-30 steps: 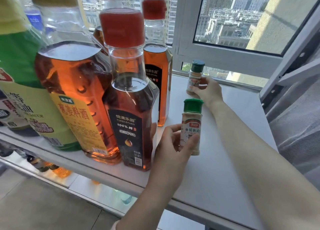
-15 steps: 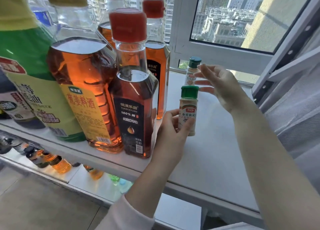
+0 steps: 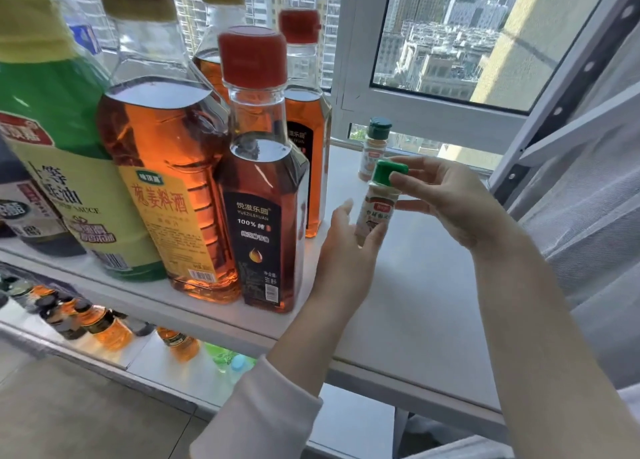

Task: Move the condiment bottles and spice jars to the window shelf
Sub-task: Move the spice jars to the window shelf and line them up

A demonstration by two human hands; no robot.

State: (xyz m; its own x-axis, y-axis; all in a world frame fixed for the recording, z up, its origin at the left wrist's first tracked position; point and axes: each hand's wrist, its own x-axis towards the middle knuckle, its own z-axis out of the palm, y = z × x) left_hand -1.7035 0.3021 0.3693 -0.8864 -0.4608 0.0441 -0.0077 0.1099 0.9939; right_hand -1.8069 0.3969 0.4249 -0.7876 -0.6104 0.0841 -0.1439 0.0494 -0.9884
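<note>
Above the white shelf (image 3: 398,303), both hands share the spice jar (image 3: 375,209): right hand (image 3: 450,202) pinches its green cap, left hand (image 3: 343,247) loosely cups its base, another jar (image 3: 375,147) at twelve o'clock.

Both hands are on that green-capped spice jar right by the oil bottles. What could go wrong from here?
1. The spice jar looks tilted, the right hand pinching near its cap and the left hand at its base; a careless handover may drop it.
2. The left hand is close to the red-capped oil bottle near the shelf edge; a bump might tip it.
3. The second jar stands just behind and could be knocked.
</note>
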